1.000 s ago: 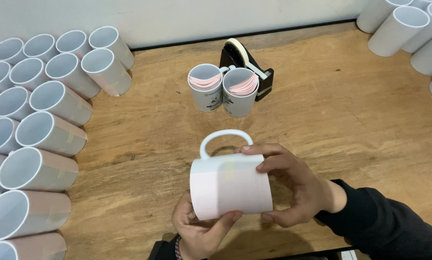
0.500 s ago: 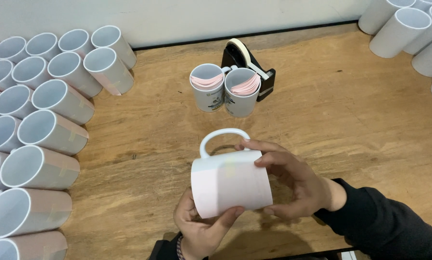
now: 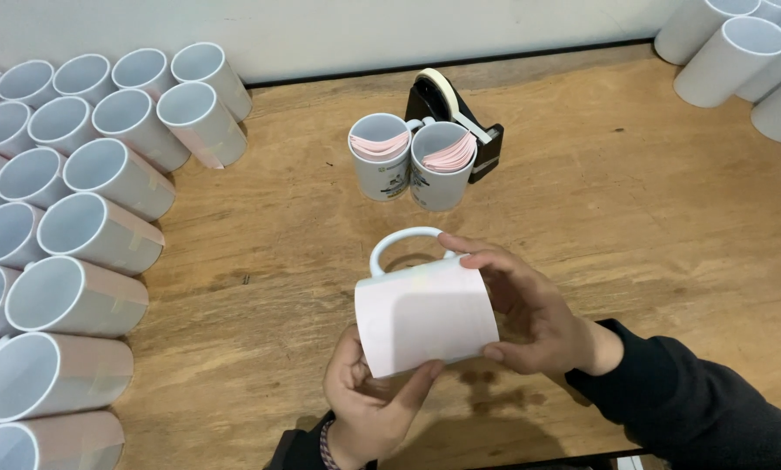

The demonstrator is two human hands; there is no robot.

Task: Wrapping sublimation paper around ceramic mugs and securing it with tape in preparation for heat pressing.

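A white mug (image 3: 421, 313) wrapped in a pale pink sheet lies on its side between both hands, handle pointing away from me. My left hand (image 3: 373, 405) supports it from below, thumb against the sheet's lower edge. My right hand (image 3: 529, 309) grips its right end, fingers curled over the top. The mug hovers just above the wooden table (image 3: 634, 218).
Rows of paper-wrapped white mugs (image 3: 77, 235) lie on their sides along the left. Two upright mugs holding pink sheets (image 3: 412, 161) stand beyond the hands, with a black tape dispenser (image 3: 455, 109) behind them. More white mugs (image 3: 747, 52) sit at the far right corner.
The held mug and both hands stay nearly in place; my right fingers shift slightly over the mug's top near the handle.
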